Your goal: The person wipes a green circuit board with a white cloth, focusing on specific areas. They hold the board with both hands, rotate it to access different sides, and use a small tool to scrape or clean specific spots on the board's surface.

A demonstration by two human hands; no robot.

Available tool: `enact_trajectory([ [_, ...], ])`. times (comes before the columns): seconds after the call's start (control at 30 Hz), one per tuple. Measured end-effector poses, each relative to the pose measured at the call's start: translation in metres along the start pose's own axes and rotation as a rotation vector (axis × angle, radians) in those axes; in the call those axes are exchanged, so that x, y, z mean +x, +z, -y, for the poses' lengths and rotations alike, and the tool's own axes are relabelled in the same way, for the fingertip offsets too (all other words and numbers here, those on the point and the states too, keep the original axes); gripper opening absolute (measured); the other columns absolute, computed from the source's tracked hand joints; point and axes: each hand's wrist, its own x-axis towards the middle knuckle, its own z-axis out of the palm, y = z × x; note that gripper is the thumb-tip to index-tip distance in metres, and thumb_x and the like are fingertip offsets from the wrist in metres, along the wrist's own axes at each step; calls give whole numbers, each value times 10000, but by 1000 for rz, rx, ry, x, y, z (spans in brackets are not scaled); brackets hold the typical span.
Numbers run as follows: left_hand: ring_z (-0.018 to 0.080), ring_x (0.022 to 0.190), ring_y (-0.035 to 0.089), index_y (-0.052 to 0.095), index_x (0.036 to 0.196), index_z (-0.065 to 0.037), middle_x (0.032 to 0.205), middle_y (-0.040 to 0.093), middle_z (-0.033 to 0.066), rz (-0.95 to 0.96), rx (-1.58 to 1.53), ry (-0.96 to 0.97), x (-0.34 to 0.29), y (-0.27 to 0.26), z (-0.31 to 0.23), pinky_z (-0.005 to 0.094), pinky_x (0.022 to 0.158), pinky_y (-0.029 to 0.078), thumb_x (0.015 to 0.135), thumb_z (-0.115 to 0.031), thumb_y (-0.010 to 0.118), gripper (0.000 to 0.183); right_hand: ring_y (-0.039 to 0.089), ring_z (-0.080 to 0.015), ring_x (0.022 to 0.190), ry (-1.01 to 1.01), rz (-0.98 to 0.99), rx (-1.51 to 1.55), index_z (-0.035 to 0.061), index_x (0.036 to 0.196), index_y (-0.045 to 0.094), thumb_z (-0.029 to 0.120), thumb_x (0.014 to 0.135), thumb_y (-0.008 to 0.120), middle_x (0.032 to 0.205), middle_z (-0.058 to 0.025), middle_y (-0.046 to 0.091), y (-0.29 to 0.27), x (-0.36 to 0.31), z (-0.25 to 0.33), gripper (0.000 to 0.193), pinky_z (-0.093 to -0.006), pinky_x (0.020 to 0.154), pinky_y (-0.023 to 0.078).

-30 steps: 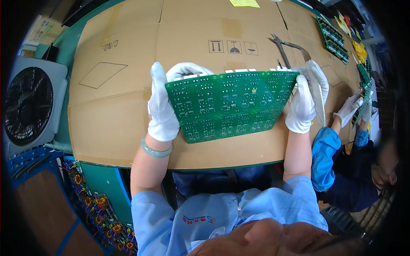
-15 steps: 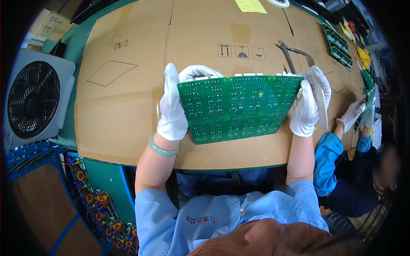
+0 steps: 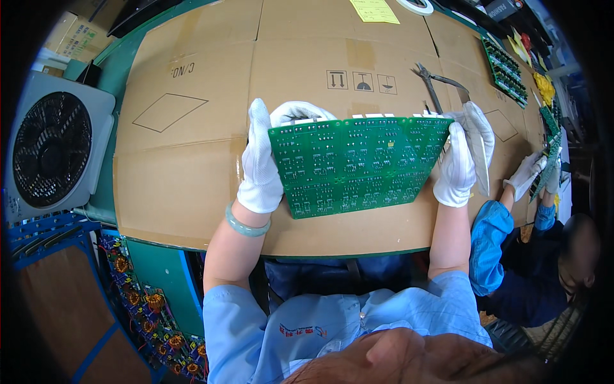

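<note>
A large green circuit board panel is held flat above a cardboard-covered table. My left hand, in a white glove, grips the panel's left edge. My right hand, also gloved, grips its right edge. Small white parts show along the panel's far edge. A pale green bangle sits on my left wrist.
Pliers lie on the cardboard beyond the panel. A yellow note lies at the far edge. More green boards sit at far right. A co-worker in blue sleeves handles a board at right. A grey fan stands at left.
The view has shifted, so panel and hands sit a little lower and to the right in the picture. Both hands keep the same grip on the panel.
</note>
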Motion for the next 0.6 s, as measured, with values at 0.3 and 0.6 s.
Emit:
enact_trajectory([
  [0.3,205,866,631,589,940,10,925,647,143,-10,9,-3,1,0,0,312,816,516,956,-608,209,726,636,-176,868,-25,53,-25,-31,1186,542,-74,832,587,1019,-150,643,-3,1,-4,360,-273,757,513],
  [0.6,177,827,627,608,912,6,893,652,114,-157,25,-56,4,5,-2,284,787,514,973,-575,176,727,636,-185,913,-6,108,-78,-36,1195,539,-37,829,643,1066,-151,637,3,5,-4,380,-294,813,518],
])
